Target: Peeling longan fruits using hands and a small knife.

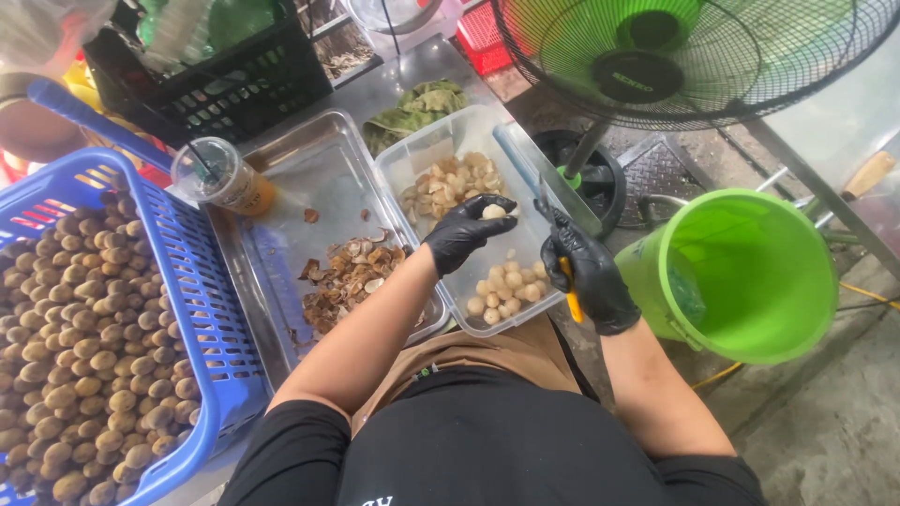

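Metal worktop [412,80] carries a clear tub [441,141] of peeled nuts; above it, left hand [466,230] pinches one nut [494,212], right hand [591,276] grips a yellow-handled knife [570,290].

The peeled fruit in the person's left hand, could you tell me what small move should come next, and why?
Probably release it. The left hand holds the pale peeled fruit right over the clear tub, where other peeled ones already lie, while the right hand keeps the yellow-handled knife aside.

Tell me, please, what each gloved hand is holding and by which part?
The left hand pinches a pale peeled fruit at its sides with the fingertips. The right hand wraps the yellow handle of a small knife.
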